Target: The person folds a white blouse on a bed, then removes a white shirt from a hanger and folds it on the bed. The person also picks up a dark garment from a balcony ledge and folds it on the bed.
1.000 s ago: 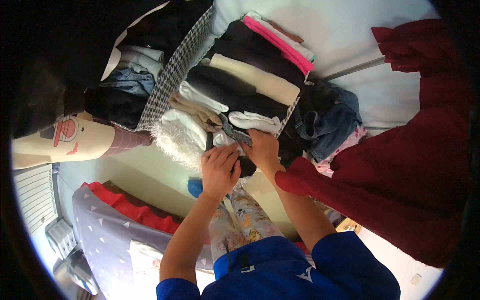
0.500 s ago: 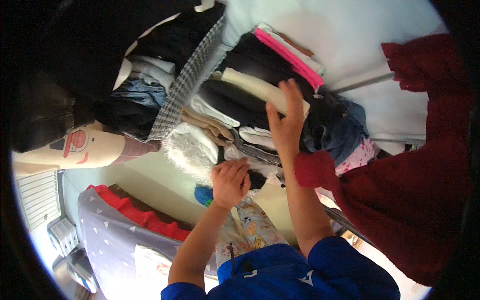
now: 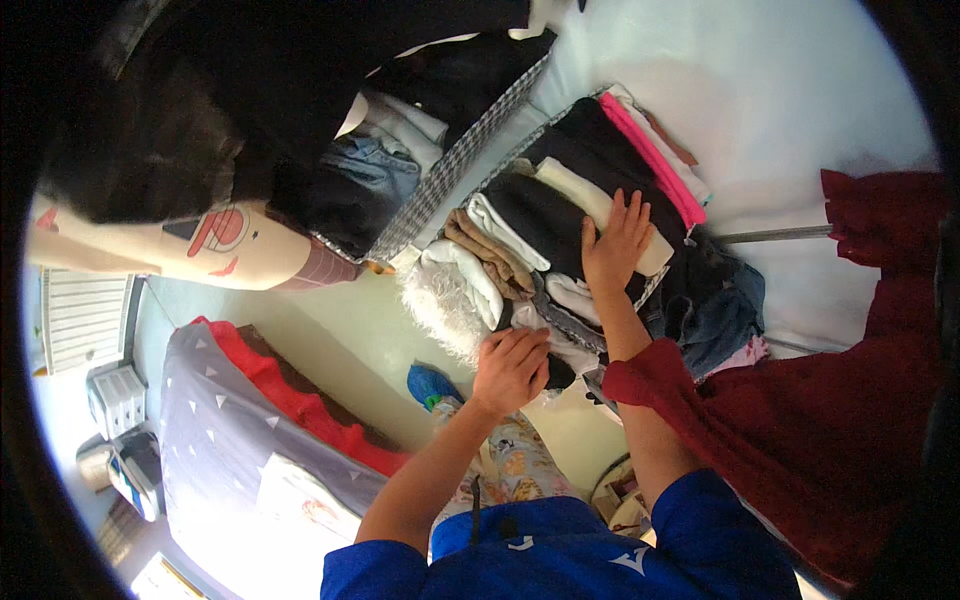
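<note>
A checked fabric box packed with folded clothes lies before me. Among them are a black garment (image 3: pixel 540 212), a cream ribbed knit (image 3: pixel 572 187), a brown piece (image 3: pixel 490 250), white pieces and a shaggy white garment (image 3: pixel 440 310). My right hand (image 3: pixel 618 243) lies with outstretched fingers across the cream knit and the black cloth beside it. At the near side of the clothes, my left hand (image 3: pixel 510 370) has its fingers bent and close together. Whatever is under those fingers is hidden.
A second checked box (image 3: pixel 470 140) holding jeans and grey clothes stands to the left. Dark red cloth (image 3: pixel 800 420) hangs at the right, over part of my right forearm. Dark denim (image 3: pixel 725 310) sits beside the box. A bed with a grey cover (image 3: pixel 230 410) is at lower left.
My right hand has come down from a raised, spread pose to lie flat on the folded clothes. My left hand keeps its place at their near side. The whole view has shifted.
</note>
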`<action>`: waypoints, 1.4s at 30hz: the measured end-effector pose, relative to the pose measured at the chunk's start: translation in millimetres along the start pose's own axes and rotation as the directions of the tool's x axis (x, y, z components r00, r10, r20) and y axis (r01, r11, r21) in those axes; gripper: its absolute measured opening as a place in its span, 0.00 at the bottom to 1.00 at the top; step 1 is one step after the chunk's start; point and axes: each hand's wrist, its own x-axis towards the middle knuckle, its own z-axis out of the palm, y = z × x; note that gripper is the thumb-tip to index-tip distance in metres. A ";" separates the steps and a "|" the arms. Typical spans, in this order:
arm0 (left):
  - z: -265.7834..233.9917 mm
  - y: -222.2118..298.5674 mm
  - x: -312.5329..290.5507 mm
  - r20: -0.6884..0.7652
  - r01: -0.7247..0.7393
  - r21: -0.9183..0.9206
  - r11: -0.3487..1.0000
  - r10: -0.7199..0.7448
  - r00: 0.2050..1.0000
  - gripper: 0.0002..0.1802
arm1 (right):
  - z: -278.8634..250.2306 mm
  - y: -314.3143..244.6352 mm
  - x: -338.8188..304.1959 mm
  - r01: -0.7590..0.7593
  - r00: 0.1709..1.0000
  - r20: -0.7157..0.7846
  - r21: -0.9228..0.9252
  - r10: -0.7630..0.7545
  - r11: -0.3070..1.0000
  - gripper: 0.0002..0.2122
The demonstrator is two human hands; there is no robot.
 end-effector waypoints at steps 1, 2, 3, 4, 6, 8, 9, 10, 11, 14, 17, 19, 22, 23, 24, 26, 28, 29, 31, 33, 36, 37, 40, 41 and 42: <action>2.4 -1.5 -1.9 -0.017 0.011 -0.005 1.000 -0.011 1.000 0.10 | 3.2 -0.6 0.9 0.014 1.000 0.005 -0.016 -0.014 1.000 0.30; 3.8 -2.5 -6.2 -0.033 0.031 -0.008 0.999 -0.031 0.999 0.10 | 3.3 -3.5 1.9 0.011 1.000 0.018 -0.018 -0.011 1.000 0.29; 7.3 -5.1 -7.2 -0.043 0.023 -0.013 1.000 -0.024 0.999 0.09 | 9.6 0.3 2.6 0.031 0.999 -0.024 -0.030 -0.032 0.999 0.29; 5.9 -5.0 -6.2 -0.065 0.027 -0.034 0.999 -0.029 0.997 0.09 | 16.8 6.2 1.7 0.054 0.997 -0.062 -0.033 -0.056 0.998 0.29; 8.2 -6.4 -7.7 -0.094 0.032 -0.072 0.997 -0.039 0.995 0.09 | 23.5 20.3 5.4 0.167 0.970 -0.171 -0.046 -0.172 0.985 0.28; 9.4 -7.7 -9.8 -0.093 0.025 -0.088 0.996 -0.033 0.995 0.08 | 23.8 28.2 7.8 0.169 0.978 -0.109 -0.094 -0.178 0.981 0.27; 9.4 -8.1 -10.1 -0.117 0.019 -0.068 0.998 -0.027 0.993 0.08 | 28.6 33.3 9.8 0.158 0.979 -0.107 -0.143 -0.174 0.977 0.27; 11.9 -6.4 -13.2 -0.161 0.011 -0.062 0.998 -0.021 0.987 0.08 | 31.4 37.1 6.2 0.145 0.980 -0.105 -0.200 -0.168 0.969 0.27; 14.3 -5.4 -14.5 -0.219 0.024 -0.066 0.998 -0.037 0.975 0.07 | 27.9 28.8 2.9 0.151 0.980 -0.102 -0.178 -0.171 0.972 0.27; 10.3 -4.1 -16.5 -0.224 0.069 -0.125 0.990 -0.096 0.970 0.09 | 27.1 24.7 -1.1 0.200 0.975 -0.058 -0.176 -0.213 0.964 0.26; -12.9 15.9 -35.8 -0.320 0.106 -0.331 0.938 -0.217 0.922 0.11 | 35.1 64.9 -1.9 0.381 0.921 -0.069 -0.043 -0.383 0.923 0.23; -23.9 29.1 -69.4 -0.411 0.177 -0.427 0.887 -0.365 0.836 0.11 | 8.8 36.2 -23.7 0.284 0.946 0.077 0.280 -0.316 0.917 0.24; -24.7 38.2 -191.2 -0.188 0.437 -0.442 0.783 -0.557 0.809 0.09 | 29.9 109.8 -35.2 0.461 0.884 0.061 0.053 -0.464 0.886 0.24; -19.9 43.1 -243.5 -0.143 0.534 -0.423 0.732 -0.636 0.759 0.09 | 23.8 112.0 -47.4 0.482 0.869 0.150 -0.038 -0.472 0.875 0.25; -18.3 52.1 -298.9 -0.092 0.644 -0.397 0.653 -0.727 0.680 0.09 | 14.6 99.6 -61.1 0.352 0.892 0.169 0.323 -0.419 0.879 0.25; -24.6 78.2 -410.3 0.052 0.832 -0.371 0.413 -0.885 0.463 0.12 | -4.0 120.3 -76.9 0.318 0.872 0.299 0.258 -0.388 0.912 0.27; -33.3 113.6 -523.6 0.234 0.965 -0.257 -0.044 -0.972 0.018 0.13 | -41.9 85.1 -123.7 0.273 0.895 0.263 0.316 -0.361 0.908 0.28; -6.8 135.8 -609.0 0.149 0.963 -0.261 -0.070 -0.988 -0.031 0.16 | -71.5 63.0 -152.9 0.310 0.902 0.194 0.334 -0.387 0.890 0.27; -20.6 186.4 -712.6 0.125 0.890 -0.141 -0.433 -0.900 -0.418 0.17 | -119.4 11.6 -209.5 0.496 0.799 0.079 0.476 -0.597 0.726 0.26; -7.8 257.6 -805.9 0.004 0.717 -0.365 -0.593 -0.771 -0.636 0.19 | -128.6 -23.6 -282.6 0.328 0.718 0.242 0.709 -0.653 0.624 0.26; -21.1 319.3 -824.4 0.031 0.416 -0.686 -0.597 -0.595 -0.803 0.15 | -180.8 -102.9 -397.8 0.406 0.137 0.470 0.776 -0.872 0.482 0.26; -3.6 340.0 -833.7 0.008 0.376 -0.771 -0.515 -0.597 -0.802 0.16 | -200.6 -124.5 -422.2 0.501 -0.115 0.448 0.797 -0.887 0.337 0.25; 54.8 379.2 -815.5 -0.015 0.184 -0.963 -0.199 -0.639 -0.769 0.16 | -232.7 -168.4 -463.3 0.338 -0.381 0.456 0.878 -0.805 0.338 0.21; 92.5 394.6 -811.8 -0.001 0.197 -0.953 -0.229 -0.649 -0.760 0.14 | -233.3 -176.2 -471.2 0.276 -0.451 0.483 0.875 -0.751 0.398 0.20; 106.5 404.1 -784.8 0.017 0.193 -0.950 -0.243 -0.661 -0.750 0.15 | -228.9 -181.5 -482.8 0.229 -0.507 0.507 0.859 -0.697 0.458 0.20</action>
